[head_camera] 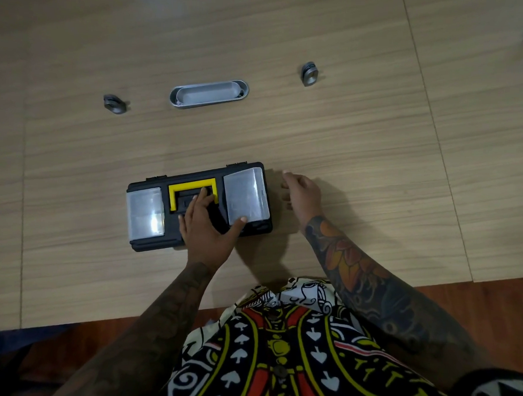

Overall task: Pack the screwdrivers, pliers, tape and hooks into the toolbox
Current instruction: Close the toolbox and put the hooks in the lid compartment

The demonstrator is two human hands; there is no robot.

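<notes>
A black toolbox (148, 246) with a yellow handle (191, 184) and two clear lid compartments lies closed on the wooden table, near the front edge. My left hand (207, 225) rests flat on its lid, fingers reaching the handle recess and thumb on the right clear cover. Just right of the box, my right hand (300, 193) hovers over the table with loosely curled fingers, holding nothing. No screwdrivers, pliers, tape or hooks are in view.
A grey oval cable tray (209, 95) is set into the table behind the toolbox. Two grey round fittings stand on the table, one at the left (114, 104) and one at the right (309, 73). The table's front edge (96, 322) runs close to my body.
</notes>
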